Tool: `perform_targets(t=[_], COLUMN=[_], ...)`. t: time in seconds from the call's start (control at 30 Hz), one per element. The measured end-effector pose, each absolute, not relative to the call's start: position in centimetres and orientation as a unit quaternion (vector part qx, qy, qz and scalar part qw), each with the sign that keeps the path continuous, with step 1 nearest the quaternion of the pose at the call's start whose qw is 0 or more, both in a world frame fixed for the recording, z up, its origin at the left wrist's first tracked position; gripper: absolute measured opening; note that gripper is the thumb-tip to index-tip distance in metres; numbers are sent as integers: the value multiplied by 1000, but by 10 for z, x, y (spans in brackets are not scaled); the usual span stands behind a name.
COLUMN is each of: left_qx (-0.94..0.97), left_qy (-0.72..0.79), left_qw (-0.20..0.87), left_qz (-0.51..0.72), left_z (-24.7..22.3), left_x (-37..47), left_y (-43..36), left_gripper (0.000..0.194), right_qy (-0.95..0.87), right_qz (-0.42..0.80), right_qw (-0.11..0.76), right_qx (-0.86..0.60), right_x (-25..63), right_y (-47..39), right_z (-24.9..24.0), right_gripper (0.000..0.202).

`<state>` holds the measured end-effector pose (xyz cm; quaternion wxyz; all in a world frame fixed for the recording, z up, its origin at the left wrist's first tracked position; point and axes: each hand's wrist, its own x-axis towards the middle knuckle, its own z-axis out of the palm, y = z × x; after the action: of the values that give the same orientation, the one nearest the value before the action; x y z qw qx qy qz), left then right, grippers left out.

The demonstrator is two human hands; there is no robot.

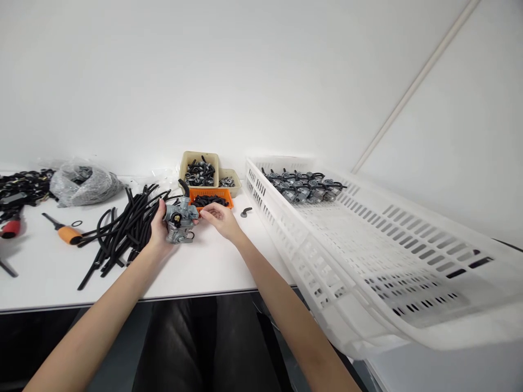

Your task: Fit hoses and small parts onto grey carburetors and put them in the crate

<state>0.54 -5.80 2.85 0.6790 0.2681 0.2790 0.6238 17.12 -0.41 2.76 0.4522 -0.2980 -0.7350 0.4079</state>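
Note:
My left hand (158, 227) is wrapped round a grey metal carburetor (180, 220), held up above the white table. A short black hose or cap sticks up from its top, and a brass-coloured part shows on the side facing me. My right hand (218, 219) is at the right side of the carburetor, thumb and fingertips pinched together; whatever lies between them is too small to make out. Just behind the hands stands an orange basket (229, 202) of short black pieces. A small dark part (245, 212) rests on the table right of my right hand.
A large white crate (286, 239) on the right holds several carburetors (302, 188). Two cream bins of small parts stand behind. To the left lie black hoses (122, 231), an orange-handled tool (68, 234), a red-handled tool (11, 227) and a plastic bag (84, 185).

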Motion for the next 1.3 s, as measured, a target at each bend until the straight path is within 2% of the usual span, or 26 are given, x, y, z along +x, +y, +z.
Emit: perform_targets(t=[0.17,0.37,0.57,0.93,1.1,1.3], left_qx=[254,243,225,248,248,241], left_qy=[281,309,332,310,318,313], left_qw=[679,690,689,690,691,706], left_qz=[629,608,603,605,600,588], left_z=[32,32,33,33,35,29], left_x=[10,13,14,16,18,16], left_y=[-61,-61,-61,-60,-62,-58], left_gripper=[62,58,54,43,43,42], right_qy=[-731,-755,-756,-756,-796,-788], right_qz=[413,450,440,427,362,344], right_qw=[458,395,389,408,391,414], right_qx=[-291,-268,-287,-282,-288,-298], right_x=[173,173,171,170,172,168], right_y=[-3,-6,-9,-16,-17,-17], right_z=[28,29,31,33,32,30], right_gripper=[36,57,50,53,43,35])
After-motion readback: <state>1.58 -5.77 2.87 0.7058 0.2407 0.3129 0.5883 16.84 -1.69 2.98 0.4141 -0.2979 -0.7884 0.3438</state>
